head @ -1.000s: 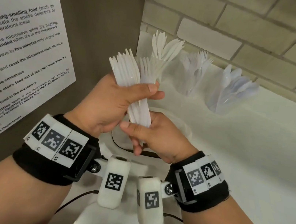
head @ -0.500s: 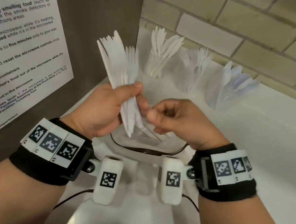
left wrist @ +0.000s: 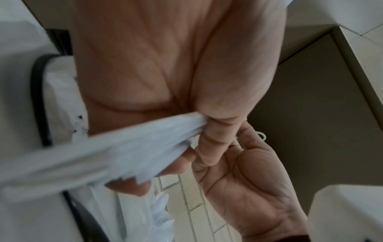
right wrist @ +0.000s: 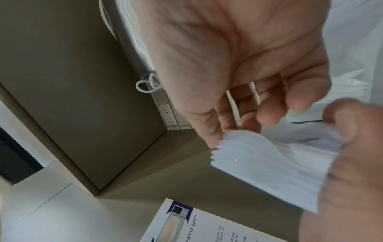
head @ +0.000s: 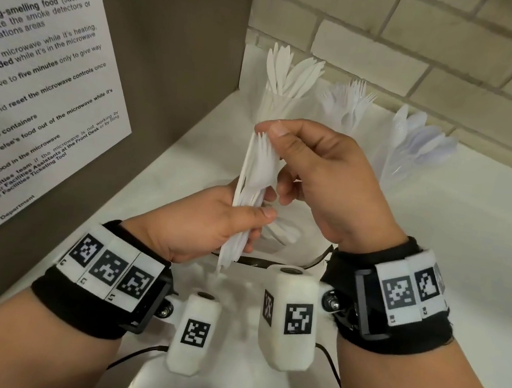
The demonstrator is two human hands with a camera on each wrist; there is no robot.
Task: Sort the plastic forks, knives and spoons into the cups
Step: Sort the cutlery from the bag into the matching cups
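My left hand (head: 249, 217) grips a bundle of white plastic forks (head: 252, 176) by the handles, tines up. My right hand (head: 273, 136) pinches the tine end of that bundle with thumb and curled fingers. The left wrist view shows the bundle (left wrist: 145, 144) crossing my left palm. In the right wrist view my right fingertips (right wrist: 217, 139) touch the stacked fork tops (right wrist: 259, 163). Three clear cups stand at the back: knives (head: 282, 98), forks (head: 349, 108), spoons (head: 418, 145).
A clear container with a dark rim (head: 318, 259) sits under my hands, more white cutlery (head: 282, 232) inside. A brown panel with a printed notice (head: 30, 93) stands close on the left. A brick wall (head: 405, 33) backs the white counter (head: 454, 256).
My left hand lowered the bundle and turned it from leaning left to nearly upright. My right hand rose from the handle end to the tine end.
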